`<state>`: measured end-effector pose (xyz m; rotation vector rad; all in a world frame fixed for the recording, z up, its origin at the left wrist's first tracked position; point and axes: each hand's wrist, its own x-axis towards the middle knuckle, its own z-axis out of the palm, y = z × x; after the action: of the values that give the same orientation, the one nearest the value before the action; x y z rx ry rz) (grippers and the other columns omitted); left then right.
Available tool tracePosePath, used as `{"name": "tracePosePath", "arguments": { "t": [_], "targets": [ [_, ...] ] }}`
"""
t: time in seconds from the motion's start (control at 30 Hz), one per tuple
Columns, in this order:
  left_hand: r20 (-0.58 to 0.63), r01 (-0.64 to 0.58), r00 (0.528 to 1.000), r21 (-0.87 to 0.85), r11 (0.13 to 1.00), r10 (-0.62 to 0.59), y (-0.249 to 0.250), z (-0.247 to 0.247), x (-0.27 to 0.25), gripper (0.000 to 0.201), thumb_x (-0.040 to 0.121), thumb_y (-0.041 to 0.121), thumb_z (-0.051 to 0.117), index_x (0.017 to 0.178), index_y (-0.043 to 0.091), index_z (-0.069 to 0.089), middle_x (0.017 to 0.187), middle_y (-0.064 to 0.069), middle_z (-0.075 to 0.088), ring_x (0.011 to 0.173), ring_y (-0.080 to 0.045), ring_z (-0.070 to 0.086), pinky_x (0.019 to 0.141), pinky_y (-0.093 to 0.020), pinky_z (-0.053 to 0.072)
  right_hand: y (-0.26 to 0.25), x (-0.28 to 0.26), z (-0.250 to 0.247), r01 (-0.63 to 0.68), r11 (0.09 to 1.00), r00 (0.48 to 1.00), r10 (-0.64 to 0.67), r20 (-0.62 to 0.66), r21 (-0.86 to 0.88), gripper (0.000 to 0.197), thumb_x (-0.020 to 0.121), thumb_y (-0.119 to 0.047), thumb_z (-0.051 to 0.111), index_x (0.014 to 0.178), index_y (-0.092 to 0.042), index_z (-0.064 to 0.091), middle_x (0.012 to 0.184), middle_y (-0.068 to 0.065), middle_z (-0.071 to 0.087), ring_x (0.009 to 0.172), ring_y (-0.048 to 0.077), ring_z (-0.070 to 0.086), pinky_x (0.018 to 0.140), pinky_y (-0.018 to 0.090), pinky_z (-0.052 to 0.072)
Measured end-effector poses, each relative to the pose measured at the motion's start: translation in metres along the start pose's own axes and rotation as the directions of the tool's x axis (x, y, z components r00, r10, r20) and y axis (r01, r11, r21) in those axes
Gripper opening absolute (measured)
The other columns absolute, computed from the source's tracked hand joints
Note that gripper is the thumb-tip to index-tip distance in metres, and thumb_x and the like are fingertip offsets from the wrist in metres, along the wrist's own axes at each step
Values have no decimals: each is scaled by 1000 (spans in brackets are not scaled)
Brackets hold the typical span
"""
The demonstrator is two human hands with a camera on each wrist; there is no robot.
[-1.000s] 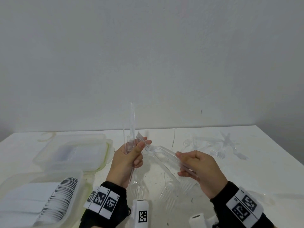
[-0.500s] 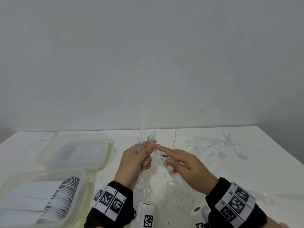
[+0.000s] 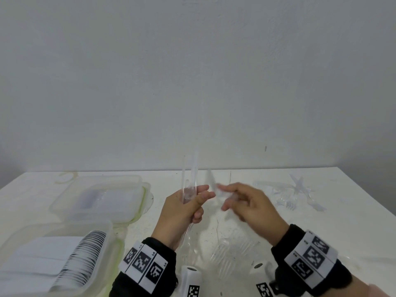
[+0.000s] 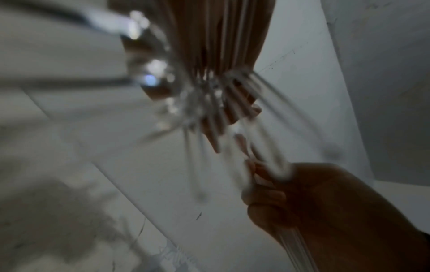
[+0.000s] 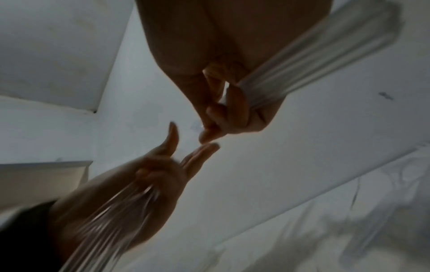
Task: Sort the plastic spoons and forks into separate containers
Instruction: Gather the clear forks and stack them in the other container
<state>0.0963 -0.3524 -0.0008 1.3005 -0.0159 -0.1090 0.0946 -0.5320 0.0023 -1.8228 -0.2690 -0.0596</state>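
Note:
My left hand (image 3: pixel 200 197) grips an upright bundle of clear plastic cutlery (image 3: pixel 194 172), its handles pointing up above the fist. My right hand (image 3: pixel 224 197) is right beside it, fingertips almost touching the left thumb. It grips a second clear bundle (image 5: pixel 314 60) in its curled fingers and pinches a blurred clear piece (image 3: pixel 214 187). Clear fork tines (image 3: pixel 232 251) show below the hands. The left wrist view shows the left fingers (image 4: pixel 232 110) wrapped round shiny utensil heads. Which pieces are spoons or forks is too blurred to tell.
A clear lidded container (image 3: pixel 137 185) with a green seal sits at the left. Nearer me, another clear container (image 3: pixel 111 232) holds a row of stacked white pieces. Loose clear cutlery (image 3: pixel 295 194) lies at the back right. The table edge (image 3: pixel 368 202) slopes down the right.
My right hand has moved left and up, from apart to fingertip contact with the left hand. The left hand's bundle has stayed upright and risen slightly.

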Motion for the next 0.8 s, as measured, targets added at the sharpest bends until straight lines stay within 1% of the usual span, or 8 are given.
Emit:
{"name": "tracePosePath", "arguments": {
  "t": [0.07, 0.17, 0.23, 0.33, 0.5, 0.67, 0.73, 0.8],
  "targets": [
    [46, 22, 999, 61, 998, -25, 1, 0, -1, 49, 68, 30, 80, 108, 7, 66, 97, -12, 75, 43, -7, 38, 46, -18, 34, -10, 11, -15, -20, 998, 991, 26, -132, 52, 27, 90, -12, 63, 111, -27, 67, 78, 4, 72, 49, 0, 46, 52, 19, 38],
    [146, 50, 986, 186, 981, -78, 1, 7, -6, 33, 78, 21, 78, 106, 7, 66, 95, -15, 74, 43, -9, 37, 47, -20, 32, -28, 36, -27, -35, 988, 976, 67, -208, 153, 32, 81, -29, 75, 111, -27, 65, 81, 6, 72, 55, 2, 50, 52, 21, 40],
    [191, 63, 975, 233, 970, -109, -2, 13, -9, 20, 85, 13, 71, 102, 5, 66, 90, -13, 75, 42, -9, 37, 46, -20, 32, -34, 51, -29, -67, 960, 978, 117, -174, 273, 40, 76, -24, 79, 113, -20, 62, 80, 13, 67, 56, 10, 47, 49, 21, 37],
    [203, 79, 971, 239, 968, -129, -4, 17, -10, 11, 86, 11, 70, 93, 3, 67, 82, -14, 73, 41, -9, 36, 44, -20, 31, -38, 61, -33, -93, 927, 982, 145, -121, 363, 38, 79, -7, 75, 112, -11, 57, 78, 14, 70, 51, 11, 42, 46, 20, 35],
    [168, 75, 979, 240, 968, -118, -4, 7, -9, 16, 87, 14, 69, 94, -1, 67, 76, -12, 72, 39, -8, 35, 42, -19, 30, -38, 64, -52, -20, 842, 933, 209, -292, 539, 33, 83, -3, 70, 108, -15, 51, 76, 13, 64, 50, 9, 40, 42, 17, 32],
    [131, 46, 989, 132, 990, -63, 1, -2, -2, 38, 78, 33, 63, 98, 0, 68, 70, -7, 68, 38, -6, 31, 40, -16, 27, -30, 57, -56, 14, 783, 914, 242, -326, 622, 29, 86, -3, 66, 106, -17, 50, 79, 14, 63, 48, 8, 39, 42, 16, 31],
    [101, 47, 993, 73, 996, -55, 2, -6, 0, 41, 79, 34, 60, 103, 1, 66, 73, -7, 68, 38, -5, 30, 39, -15, 27, -27, 55, -54, 60, 743, 897, 252, -362, 666, 30, 88, -2, 64, 111, -14, 49, 78, 14, 61, 45, 7, 37, 41, 16, 31],
    [81, 37, 996, 37, 999, -40, 4, -9, 1, 40, 84, 34, 58, 108, 4, 66, 85, -9, 73, 39, -5, 30, 40, -15, 27, -24, 53, -53, 108, 710, 872, 269, -410, 695, 31, 89, -1, 62, 112, -13, 48, 80, 15, 60, 44, 7, 35, 40, 16, 30]
  ]
}}
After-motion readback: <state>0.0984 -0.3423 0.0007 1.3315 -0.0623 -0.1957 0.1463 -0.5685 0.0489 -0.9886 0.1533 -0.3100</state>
